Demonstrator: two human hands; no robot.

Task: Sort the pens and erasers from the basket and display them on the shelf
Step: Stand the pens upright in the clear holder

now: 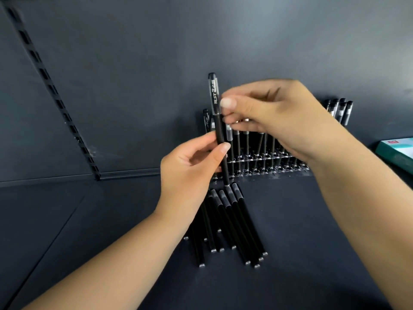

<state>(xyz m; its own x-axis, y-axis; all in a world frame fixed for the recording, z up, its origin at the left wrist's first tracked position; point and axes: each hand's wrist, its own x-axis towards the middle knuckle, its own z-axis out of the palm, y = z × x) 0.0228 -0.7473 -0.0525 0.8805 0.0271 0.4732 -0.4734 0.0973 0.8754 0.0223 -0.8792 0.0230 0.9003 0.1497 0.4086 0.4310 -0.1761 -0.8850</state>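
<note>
Black pen (220, 128) is standing nearly upright above the shelf (312, 220), both hands pinching it: left hand (192, 171) gripping its lower barrel, right hand (274, 115) pinching near the cap. Loose pens (230, 222) are lying below, before the clear rack (263, 162) holding others.

Held pen (220, 128): matte black barrel, white lettering on cap. Loose pens (225, 222): black, grey bands, silver ends. Shelf (301, 242): dark slate. Box (396, 151): teal-green, white top.
</note>
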